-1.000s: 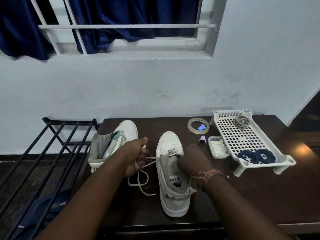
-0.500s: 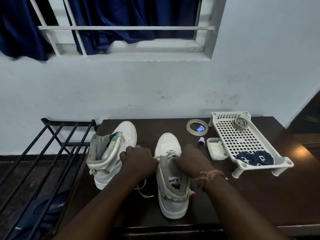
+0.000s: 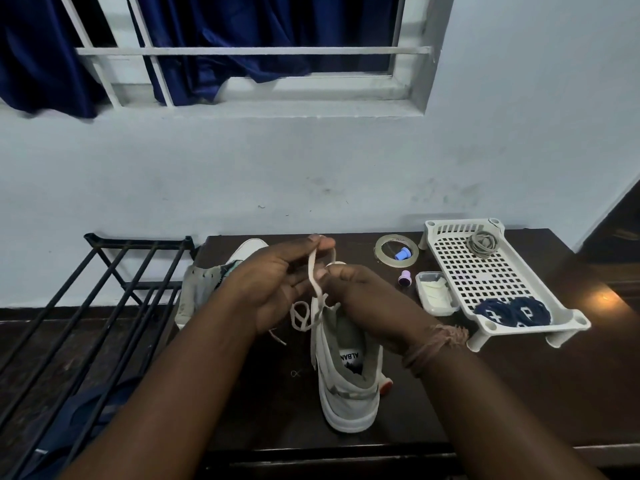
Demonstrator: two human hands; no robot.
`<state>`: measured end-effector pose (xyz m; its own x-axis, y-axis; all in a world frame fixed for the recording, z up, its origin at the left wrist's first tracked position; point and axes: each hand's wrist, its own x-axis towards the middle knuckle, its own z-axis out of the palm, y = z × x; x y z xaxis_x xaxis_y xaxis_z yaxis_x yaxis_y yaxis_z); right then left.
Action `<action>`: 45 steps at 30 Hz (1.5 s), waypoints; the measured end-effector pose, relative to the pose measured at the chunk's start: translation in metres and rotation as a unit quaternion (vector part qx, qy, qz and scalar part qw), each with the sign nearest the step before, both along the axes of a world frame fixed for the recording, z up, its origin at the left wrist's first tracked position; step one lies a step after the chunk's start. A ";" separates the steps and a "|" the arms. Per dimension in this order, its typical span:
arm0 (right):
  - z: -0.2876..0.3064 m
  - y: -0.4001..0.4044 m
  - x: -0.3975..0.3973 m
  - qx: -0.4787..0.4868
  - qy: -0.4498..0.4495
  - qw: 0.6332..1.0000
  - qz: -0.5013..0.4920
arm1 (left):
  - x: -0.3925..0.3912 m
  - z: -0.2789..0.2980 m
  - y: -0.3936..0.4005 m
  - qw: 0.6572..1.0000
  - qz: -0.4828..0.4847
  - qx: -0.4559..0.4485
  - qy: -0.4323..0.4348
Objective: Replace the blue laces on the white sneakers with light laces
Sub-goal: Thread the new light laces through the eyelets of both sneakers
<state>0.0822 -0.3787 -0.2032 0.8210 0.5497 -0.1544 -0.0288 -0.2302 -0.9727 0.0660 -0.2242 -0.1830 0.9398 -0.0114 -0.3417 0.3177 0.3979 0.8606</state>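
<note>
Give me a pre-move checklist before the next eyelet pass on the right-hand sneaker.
1. Light lace held: ok, left hand pinches it near the top, right hand grips it lower down.
2. Lace already anchored in the sneaker: ok, it runs down into the upper.
3. Free end free of knots: cannot tell, loose loops lie beside the shoe.
4. Next eyelet visible: not ok, the hands cover it.
5. Blue laces out of the way: ok, coiled in the white tray.
</note>
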 end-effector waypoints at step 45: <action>-0.012 -0.040 0.030 0.018 0.024 0.994 -0.103 | 0.007 -0.045 -0.007 0.853 -0.085 0.458 -0.234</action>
